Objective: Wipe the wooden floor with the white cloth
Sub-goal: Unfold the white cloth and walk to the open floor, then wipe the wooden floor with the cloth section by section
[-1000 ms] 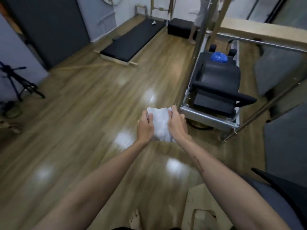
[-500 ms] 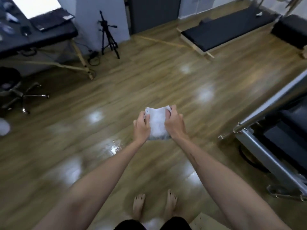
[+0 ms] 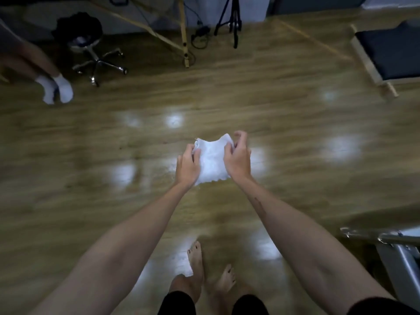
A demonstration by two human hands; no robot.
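Note:
I hold the white cloth (image 3: 211, 161) in front of me with both hands, well above the wooden floor (image 3: 284, 123). My left hand (image 3: 188, 166) grips its left edge and my right hand (image 3: 237, 156) grips its right edge, fingers curled into the fabric. The cloth is bunched and hangs between the two hands. The floor is glossy brown planks with bright light reflections. My bare feet (image 3: 204, 273) stand on it below the hands.
A wheeled stool (image 3: 95, 53) and another person's white-socked feet (image 3: 56, 88) are at the far left. A wooden table leg (image 3: 184, 32) and a tripod (image 3: 231, 21) stand at the back. A black padded bench (image 3: 391, 55) is far right; a metal frame (image 3: 386, 242) is near right.
The view has swung left and downward, away from the metal-framed machine toward the stool and table. My hands still hold the cloth, which now looks spread wider between them.

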